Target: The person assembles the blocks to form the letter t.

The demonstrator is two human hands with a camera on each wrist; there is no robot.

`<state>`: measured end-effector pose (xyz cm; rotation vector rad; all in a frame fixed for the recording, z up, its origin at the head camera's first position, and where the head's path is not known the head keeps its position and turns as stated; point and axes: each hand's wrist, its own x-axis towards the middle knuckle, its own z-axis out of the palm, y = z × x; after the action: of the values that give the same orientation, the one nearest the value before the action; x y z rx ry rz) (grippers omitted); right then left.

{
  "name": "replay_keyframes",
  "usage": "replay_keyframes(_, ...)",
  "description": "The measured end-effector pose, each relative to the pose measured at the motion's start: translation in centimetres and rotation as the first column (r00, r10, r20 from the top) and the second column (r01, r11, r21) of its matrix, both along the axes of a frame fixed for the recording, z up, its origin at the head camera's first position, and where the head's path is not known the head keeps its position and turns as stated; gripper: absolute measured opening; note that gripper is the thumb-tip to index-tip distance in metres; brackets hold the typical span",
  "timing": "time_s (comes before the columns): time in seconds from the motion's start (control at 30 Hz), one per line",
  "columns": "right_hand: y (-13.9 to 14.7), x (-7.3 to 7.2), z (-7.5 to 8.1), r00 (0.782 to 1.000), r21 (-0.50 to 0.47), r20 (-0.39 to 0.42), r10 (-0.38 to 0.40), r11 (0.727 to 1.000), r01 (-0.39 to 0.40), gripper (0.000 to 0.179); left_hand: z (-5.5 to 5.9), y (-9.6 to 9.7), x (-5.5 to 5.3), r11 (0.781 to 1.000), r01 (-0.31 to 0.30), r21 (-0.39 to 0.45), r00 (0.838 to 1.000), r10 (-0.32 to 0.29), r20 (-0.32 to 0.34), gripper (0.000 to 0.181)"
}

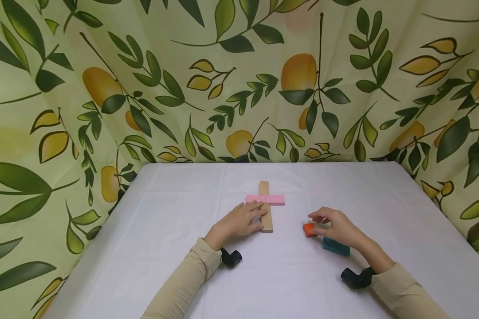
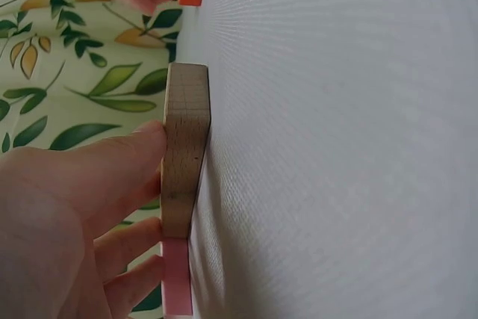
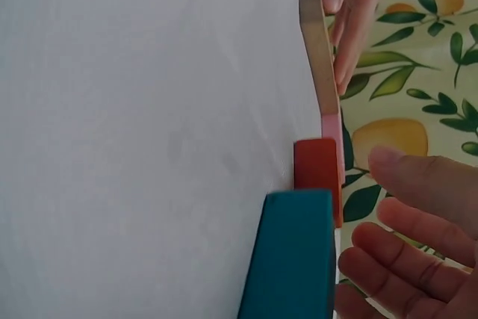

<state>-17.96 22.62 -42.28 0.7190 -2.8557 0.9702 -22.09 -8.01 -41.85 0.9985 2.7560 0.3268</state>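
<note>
Blocks [image 1: 267, 223] lie flat on a white table [image 1: 123, 252] in two groups, a cross about the middle and a pair to its right. Leftmost, a black fitting [image 1: 231, 258] sits at the left wrist. The left hand [image 1: 241, 220] is unclenched, its fingers spread and resting on the cross, thumb against the near wooden block. In the cross, the left pink block [image 1: 253, 197] meets the right pink block [image 1: 276, 200] end to end; the far wooden block [image 1: 264, 187] stands out behind. Then comes the orange block [image 1: 308, 230]. Above it hovers the right hand [image 1: 339, 226], released, fingers loosely bent and holding nothing. The teal block [image 1: 337, 247] lies just beside, partly hidden; another black fitting [image 1: 357, 278] sits at the right wrist.
</note>
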Motion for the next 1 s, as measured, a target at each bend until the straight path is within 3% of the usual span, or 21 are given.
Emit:
replay_keyframes(0.23, 1.2, -0.3, -0.6, 0.998, -0.059, -0.017, 0.066, 0.996, -0.067, 0.033, 0.1, 0.0, 0.1, 0.999, -0.008, -0.039, 1.000, 0.008, -0.022, 0.052)
replay_keyframes(0.4, 1.7, -0.6, -0.9, 0.992, -0.066, 0.060, 0.109, 0.992, -0.105, 0.033, 0.1, 0.2, 0.2, 0.997, 0.010, -0.075, 0.999, -0.014, -0.051, 0.052)
replay_keyframes(0.7, 1.8, -0.8, -1.2, 0.986, -0.071, 0.112, 0.125, 0.991, -0.117, 0.033, 0.2, 0.4, 0.4, 0.991, 0.107, -0.079, 0.990, -0.113, -0.083, 0.047)
replay_keyframes(1.0, 1.8, -0.8, -1.3, 0.989, -0.073, 0.098, 0.111, 0.992, -0.104, 0.029, 0.3, 0.4, -0.1, 0.991, 0.090, -0.094, 0.991, -0.098, -0.085, 0.049)
